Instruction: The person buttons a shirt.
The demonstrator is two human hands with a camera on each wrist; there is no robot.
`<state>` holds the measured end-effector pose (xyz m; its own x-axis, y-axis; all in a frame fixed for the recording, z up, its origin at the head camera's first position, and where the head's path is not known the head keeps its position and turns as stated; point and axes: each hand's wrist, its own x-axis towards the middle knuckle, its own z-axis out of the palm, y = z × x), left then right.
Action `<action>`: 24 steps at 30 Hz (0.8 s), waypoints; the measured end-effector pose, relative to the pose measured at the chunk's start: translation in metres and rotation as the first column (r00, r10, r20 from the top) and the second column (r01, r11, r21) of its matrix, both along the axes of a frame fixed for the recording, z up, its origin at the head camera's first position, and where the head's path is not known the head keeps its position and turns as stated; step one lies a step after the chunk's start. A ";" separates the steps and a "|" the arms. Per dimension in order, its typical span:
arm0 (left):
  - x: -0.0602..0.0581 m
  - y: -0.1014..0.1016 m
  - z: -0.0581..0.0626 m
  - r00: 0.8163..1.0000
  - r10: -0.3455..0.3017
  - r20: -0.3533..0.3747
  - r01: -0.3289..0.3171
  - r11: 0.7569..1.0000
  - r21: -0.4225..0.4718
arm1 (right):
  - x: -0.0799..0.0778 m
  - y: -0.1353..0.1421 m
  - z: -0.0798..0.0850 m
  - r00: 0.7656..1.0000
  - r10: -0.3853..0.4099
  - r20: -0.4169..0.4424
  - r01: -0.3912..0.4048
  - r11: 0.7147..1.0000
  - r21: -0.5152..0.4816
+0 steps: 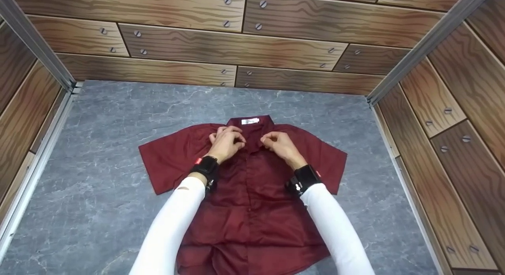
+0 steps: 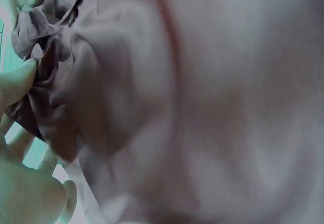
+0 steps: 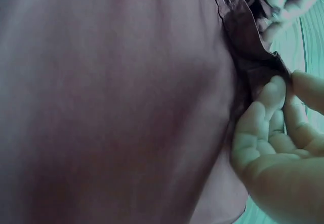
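A dark red short-sleeved shirt [image 1: 272,221] lies front up, its collar [image 1: 265,120] pointing away from me and a white label [image 1: 250,121] showing inside the neck. My left hand [image 1: 227,143] pinches the cloth on the left side of the neck opening. In the left wrist view, the thumb [image 2: 20,82] presses bunched fabric, with fingers partly hidden behind it. On the other side of the opening, my right hand [image 1: 281,146] pinches the collar edge between thumb and forefinger. The right wrist view shows its other fingers [image 3: 255,127] curled against the cloth.
The shirt rests on a grey marbled surface [image 1: 98,212]. Wood-patterned panels [image 1: 189,42] stand at the back and both sides, with metal rails [image 1: 426,42] at the corners. Both sleeves [image 1: 165,160] are spread outward; the lower shirt has creases.
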<state>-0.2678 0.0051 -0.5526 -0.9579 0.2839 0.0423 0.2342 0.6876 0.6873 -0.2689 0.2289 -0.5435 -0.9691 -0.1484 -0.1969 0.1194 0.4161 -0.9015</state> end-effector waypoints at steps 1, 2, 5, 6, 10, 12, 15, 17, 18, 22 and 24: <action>0.000 0.001 0.001 1.000 0.003 -0.003 -0.003 1.000 0.004 | 0.000 -0.002 -0.001 1.000 0.013 -0.013 -0.013 1.000 0.002; 0.000 0.002 0.001 1.000 0.005 -0.008 -0.005 1.000 0.010 | 0.001 -0.004 -0.001 0.999 0.027 -0.025 -0.027 1.000 0.004; 0.001 0.006 0.000 0.999 0.012 -0.034 -0.011 0.999 0.032 | 0.002 -0.011 -0.002 0.996 0.058 -0.061 -0.057 0.998 0.014; 0.001 0.007 -0.001 0.999 0.017 -0.045 -0.016 0.999 0.038 | 0.003 -0.013 -0.003 0.995 0.066 -0.074 -0.064 0.998 0.022; 0.002 0.010 -0.003 0.997 0.035 -0.073 -0.032 0.999 0.042 | 0.006 -0.022 -0.004 0.991 0.070 -0.114 -0.063 0.996 0.063; 0.001 0.010 -0.004 0.997 0.044 -0.070 -0.042 0.999 0.034 | 0.007 -0.024 -0.005 0.989 0.067 -0.129 -0.057 0.995 0.079; 0.001 0.010 -0.005 0.996 0.067 -0.054 -0.065 0.998 0.026 | 0.007 -0.026 -0.005 0.989 0.058 -0.139 -0.046 0.995 0.087; 0.000 0.009 -0.005 0.996 0.079 -0.050 -0.078 0.997 0.020 | 0.007 -0.026 -0.005 0.988 0.054 -0.142 -0.041 0.995 0.088; 0.000 0.009 -0.005 0.995 0.086 -0.050 -0.085 0.996 0.015 | 0.007 -0.027 -0.005 0.988 0.050 -0.145 -0.037 0.995 0.090; 0.000 0.010 -0.004 0.993 0.097 -0.072 -0.097 0.995 -0.006 | 0.007 -0.028 -0.005 0.985 0.034 -0.169 -0.014 0.993 0.115; 0.000 0.011 -0.003 0.991 0.101 -0.084 -0.104 0.994 -0.024 | 0.008 -0.029 -0.004 0.981 0.035 -0.191 -0.008 0.990 0.140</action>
<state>-0.2673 0.0160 -0.5555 -0.9756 0.1865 0.1156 0.2164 0.7298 0.6486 -0.2613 0.2001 -0.5479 -0.9877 -0.1539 -0.0274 -0.0605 0.5384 -0.8405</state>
